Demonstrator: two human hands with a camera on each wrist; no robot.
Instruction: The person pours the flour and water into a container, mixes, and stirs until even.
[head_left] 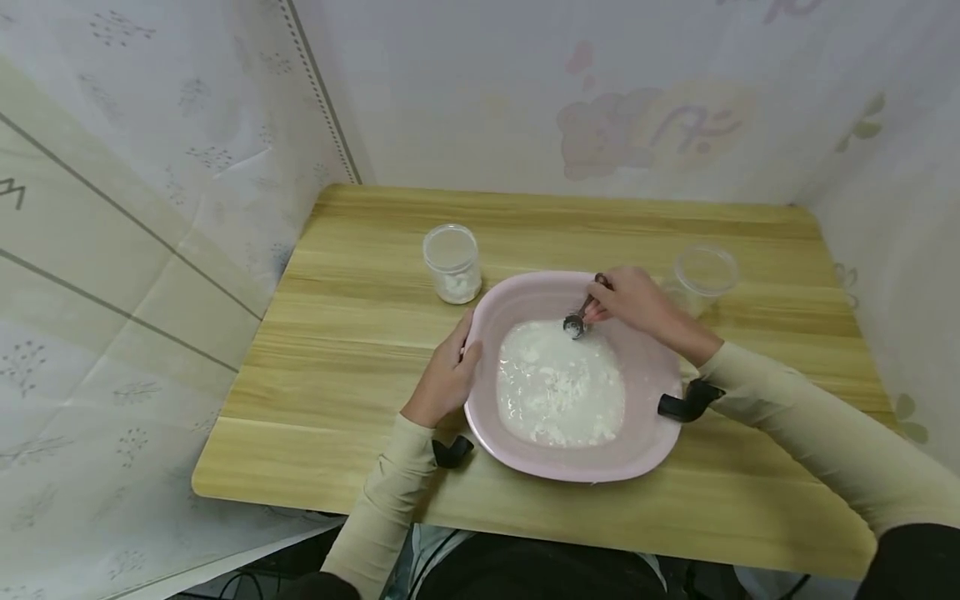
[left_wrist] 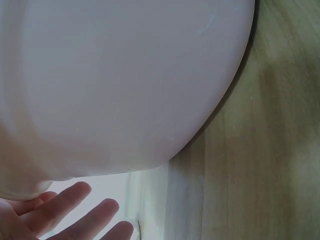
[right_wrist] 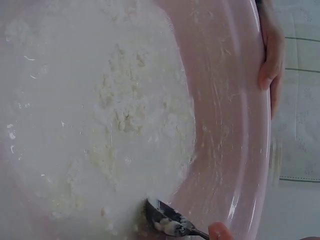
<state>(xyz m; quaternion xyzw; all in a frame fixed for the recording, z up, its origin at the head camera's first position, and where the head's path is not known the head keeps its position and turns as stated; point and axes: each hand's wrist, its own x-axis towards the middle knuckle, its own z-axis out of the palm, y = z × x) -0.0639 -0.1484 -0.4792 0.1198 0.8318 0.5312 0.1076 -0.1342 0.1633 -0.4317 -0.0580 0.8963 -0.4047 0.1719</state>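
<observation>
Right wrist: dark, shiny spoon (right_wrist: 172,219) with white clumps (right_wrist: 169,228).

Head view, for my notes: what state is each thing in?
Pink oval plastic basin: upright, partly filled with lumpy white liquid
Dark metal spoon: held by right hand, smeared white
Clear round left jar: upright, white contents inside
Clear round right jar: upright, partly hidden
Left hand: holding basin's rim
</observation>
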